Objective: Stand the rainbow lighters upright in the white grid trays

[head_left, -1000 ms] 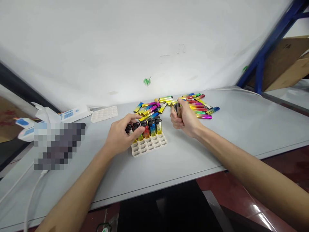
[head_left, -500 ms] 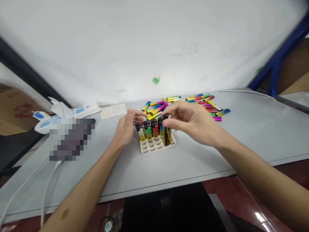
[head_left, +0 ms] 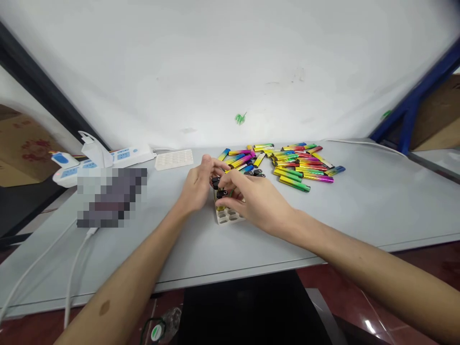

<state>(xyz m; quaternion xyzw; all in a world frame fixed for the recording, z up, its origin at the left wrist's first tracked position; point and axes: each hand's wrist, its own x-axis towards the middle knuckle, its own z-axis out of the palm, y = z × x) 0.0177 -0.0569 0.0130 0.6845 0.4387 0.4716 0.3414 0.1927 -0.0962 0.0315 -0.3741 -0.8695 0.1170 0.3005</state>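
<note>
My right hand (head_left: 255, 201) is closed in a pinch around a lighter (head_left: 222, 194) at the left side of the white honeycomb tray (head_left: 228, 218). Only the lighter's black top and a bit of its yellow body show between thumb and fingers. Behind it, more black-topped lighters (head_left: 257, 173) stand upright in the tray, largely covered by this hand. My left hand (head_left: 199, 184) is at the tray's back left corner, its thumb raised and fingers curved loosely apart beside the lighters. Whether it touches them cannot be made out.
A loose pile of shiny metallic lighter-shaped pieces (head_left: 302, 163) lies beyond the tray, towards the right. Back left are a second white tray (head_left: 174, 159) and a white power strip (head_left: 124, 155) with plugs. A blurred-out dark object (head_left: 111, 199) with a white cable (head_left: 72, 278) lies left.
My right hand has moved left across the tray, carrying the lighter from above its right side to its left side. My left hand stays near the same corner. The view has shifted slightly.
</note>
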